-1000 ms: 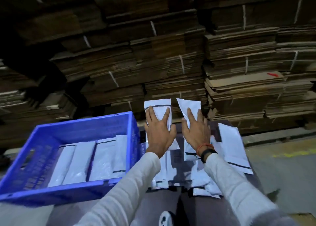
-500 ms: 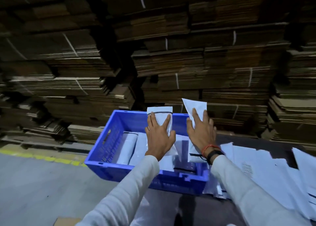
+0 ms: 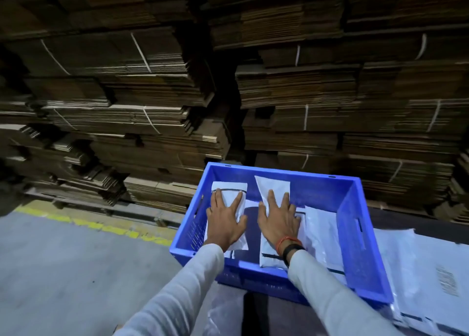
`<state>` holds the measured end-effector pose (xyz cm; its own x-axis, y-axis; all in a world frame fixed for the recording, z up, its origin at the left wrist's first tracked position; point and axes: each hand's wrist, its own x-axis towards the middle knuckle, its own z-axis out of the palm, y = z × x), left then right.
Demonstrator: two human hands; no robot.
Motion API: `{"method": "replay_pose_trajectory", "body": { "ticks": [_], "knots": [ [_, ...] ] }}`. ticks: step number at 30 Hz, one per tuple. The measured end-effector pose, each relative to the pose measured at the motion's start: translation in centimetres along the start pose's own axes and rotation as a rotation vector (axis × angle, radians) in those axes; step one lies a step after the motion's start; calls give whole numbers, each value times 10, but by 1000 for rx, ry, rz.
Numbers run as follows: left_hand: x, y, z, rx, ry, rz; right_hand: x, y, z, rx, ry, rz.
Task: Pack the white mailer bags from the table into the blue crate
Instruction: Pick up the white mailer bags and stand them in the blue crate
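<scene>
The blue crate [image 3: 360,236] stands on the table's left end. Both my hands are over its inside. My left hand [image 3: 224,219] grips a white mailer bag [image 3: 229,191] with a dark seal line, held flat on the crate's left side. My right hand [image 3: 279,220] grips a second white mailer bag [image 3: 275,187], its far corner pointing up toward the back wall. Another mailer bag [image 3: 321,234] lies inside the crate on the right. More white mailer bags [image 3: 429,280] lie spread on the table to the right of the crate.
Tall stacks of strapped flat cardboard [image 3: 152,94] rise close behind the crate and table. A grey floor with a yellow line [image 3: 83,224] lies to the left. Clear plastic [image 3: 223,315] hangs at the table's front edge.
Both hands carried their mailer bags left from above the table pile and lowered them into the crate. My view has swung left with them.
</scene>
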<state>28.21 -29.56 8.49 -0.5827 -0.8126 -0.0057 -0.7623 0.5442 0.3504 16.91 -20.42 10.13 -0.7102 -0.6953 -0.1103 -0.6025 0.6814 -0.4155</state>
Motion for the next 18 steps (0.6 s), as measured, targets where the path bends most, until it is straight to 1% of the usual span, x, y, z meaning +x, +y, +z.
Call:
{"method": "replay_pose_trajectory", "body": {
  "ticks": [5, 10, 12, 15, 18],
  "knots": [
    [23, -25, 18, 60, -133, 10, 22, -16, 39, -13, -85, 71],
    [45, -38, 40, 135, -206, 5, 44, -27, 76, -63, -118, 96],
    [49, -45, 50, 162, -265, -23, 50, -28, 90, -74, -133, 101],
    [50, -56, 64, 174, -361, -75, 54, -24, 111, -36, -208, 108],
    [51, -61, 68, 222, -459, -73, 56, -17, 126, -35, -321, 90]
  ]
}}
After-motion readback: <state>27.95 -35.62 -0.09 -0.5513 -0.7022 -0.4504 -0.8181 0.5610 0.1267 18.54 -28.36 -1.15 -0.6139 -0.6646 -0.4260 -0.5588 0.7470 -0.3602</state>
